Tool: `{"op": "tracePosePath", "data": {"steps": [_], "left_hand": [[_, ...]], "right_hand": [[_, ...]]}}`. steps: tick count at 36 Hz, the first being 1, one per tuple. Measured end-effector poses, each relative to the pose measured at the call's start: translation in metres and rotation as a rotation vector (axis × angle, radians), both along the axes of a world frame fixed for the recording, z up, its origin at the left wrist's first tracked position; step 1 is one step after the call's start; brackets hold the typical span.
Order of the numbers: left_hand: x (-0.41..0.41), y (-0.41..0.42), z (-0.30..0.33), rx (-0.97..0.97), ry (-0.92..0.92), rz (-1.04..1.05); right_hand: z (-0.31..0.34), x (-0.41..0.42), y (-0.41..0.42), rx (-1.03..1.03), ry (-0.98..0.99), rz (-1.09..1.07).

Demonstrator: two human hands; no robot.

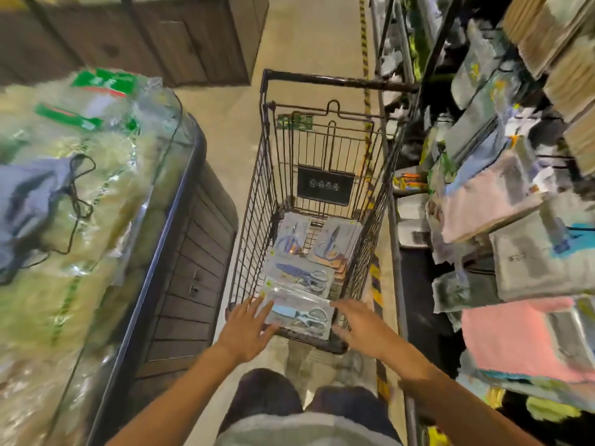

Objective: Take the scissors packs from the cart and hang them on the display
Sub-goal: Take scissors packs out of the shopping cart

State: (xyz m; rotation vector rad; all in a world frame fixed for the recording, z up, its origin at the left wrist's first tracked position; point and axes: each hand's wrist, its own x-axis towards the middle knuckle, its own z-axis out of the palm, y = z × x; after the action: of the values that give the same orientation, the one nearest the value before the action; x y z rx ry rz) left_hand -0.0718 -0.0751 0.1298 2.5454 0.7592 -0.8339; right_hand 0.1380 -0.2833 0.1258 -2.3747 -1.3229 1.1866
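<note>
Presently: nearest scissors pack (299, 312) lay atop others in cart (254, 201). Flat, stiff card, slick film, probably light; best pinched by edges. Left hand (246, 329) and right hand (360, 329) flanked it, fingers spread, gripping nothing.

Glossy clear plastic scissors packs (297, 312) lie in a dark metal-wire cart (257, 201).

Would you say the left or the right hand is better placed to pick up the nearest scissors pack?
Left, probably: the left hand already has its fingers on the nearest scissors pack; the right hand hovers beside its edge.
</note>
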Motion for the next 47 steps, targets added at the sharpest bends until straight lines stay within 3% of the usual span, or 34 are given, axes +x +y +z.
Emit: {"op": "tracePosePath", "data": {"steps": [8,21,31,40,43,47], "left_hand": [[0.020,-0.001,-0.023,-0.034,0.035,0.115],[0.028,0.047,-0.095,-0.136,0.084,0.122],[0.017,0.055,-0.177,-0.154,0.119,0.147],[0.028,0.064,-0.247,-0.172,0.255,0.099],[0.036,0.069,-0.256,-0.159,0.217,0.137],[0.039,0.075,-0.264,-0.158,0.178,0.155]], "right_hand": [[-0.015,0.005,0.026,-0.023,0.071,0.021],[-0.062,-0.007,0.072,-0.193,0.089,-0.016],[-0.184,-0.030,0.097,-0.258,0.169,-0.141],[-0.265,-0.026,0.128,-0.120,0.070,-0.118],[-0.295,-0.030,0.127,-0.015,0.052,-0.091],[-0.301,-0.030,0.135,-0.060,0.023,-0.035]]}}
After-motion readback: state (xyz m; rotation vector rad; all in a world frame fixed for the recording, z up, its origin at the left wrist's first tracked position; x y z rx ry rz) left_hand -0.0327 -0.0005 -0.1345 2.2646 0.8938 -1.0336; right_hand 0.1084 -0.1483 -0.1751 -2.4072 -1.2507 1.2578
